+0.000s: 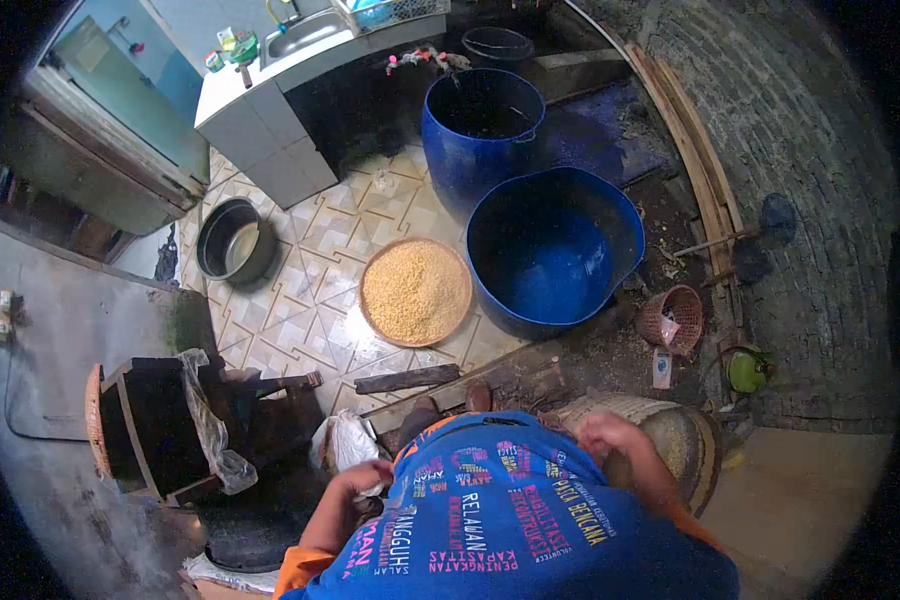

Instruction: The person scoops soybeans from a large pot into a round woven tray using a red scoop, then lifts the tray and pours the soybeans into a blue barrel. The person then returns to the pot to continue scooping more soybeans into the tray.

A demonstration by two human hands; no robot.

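My left hand (370, 474) is low beside my body, close to a crumpled white sack (344, 440). Its fingers are too indistinct to show their shape or whether they touch the sack. On the other side, my right hand (608, 433) is raised at my waist with the fingers curled in, and nothing shows in them. Beneath it stands a large woven basket (705, 465), partly covered by my arm. Ahead on the tiles lies a round shallow tray heaped with pale yellow grains or split beans (410, 290).
Right of the heap stand a wide blue tub (560, 255) and a blue barrel (485, 140) under a tap. A black basin (238, 242) sits at left. A wooden plank (407, 378) lies before my feet. A small wicker basket (682, 318) and green gas cylinder (746, 372) are at right.
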